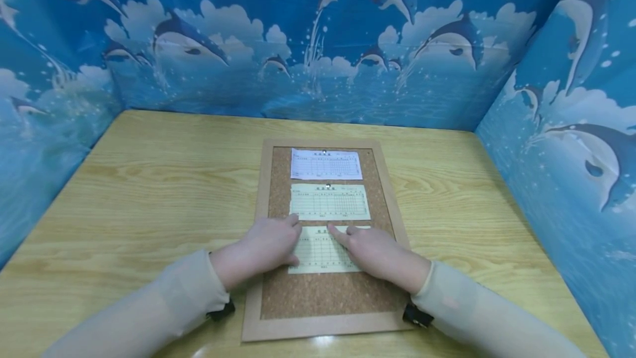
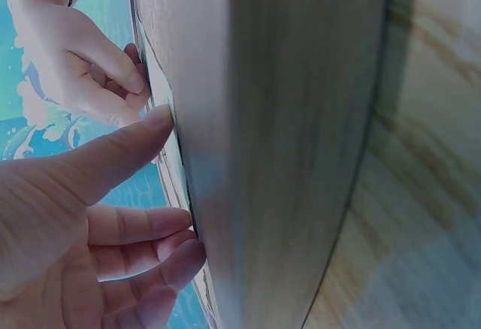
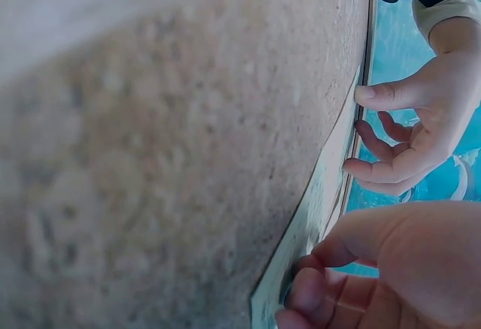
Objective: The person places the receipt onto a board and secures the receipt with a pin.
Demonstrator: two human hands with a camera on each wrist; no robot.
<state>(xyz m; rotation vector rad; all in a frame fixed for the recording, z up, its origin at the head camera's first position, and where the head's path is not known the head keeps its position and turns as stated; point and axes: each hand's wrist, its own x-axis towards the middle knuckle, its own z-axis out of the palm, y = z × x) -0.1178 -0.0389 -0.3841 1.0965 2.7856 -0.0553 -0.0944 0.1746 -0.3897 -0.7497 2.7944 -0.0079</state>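
A green printed form [image 1: 325, 253] lies on the corkboard [image 1: 328, 297], lowest of a column of slips. My left hand [image 1: 273, 241] rests at its left edge, the thumb low and the fingers near the upper corner. In the left wrist view the left thumb [image 2: 154, 122] touches the sheet and the fingers are loosely bent. My right hand [image 1: 377, 253] covers the form's right part, its index finger pressing at the middle of the top edge. Close up, the right hand [image 3: 353, 284] has its fingertips on the paper; whatever lies under them is hidden.
Above it, another green form [image 1: 330, 202] and a pale violet form [image 1: 325, 164] each carry a small tack at the top. The framed board stands on a wood-grain table [image 1: 174, 181]. Dolphin-printed curtains [image 1: 238, 70] enclose the back and sides.
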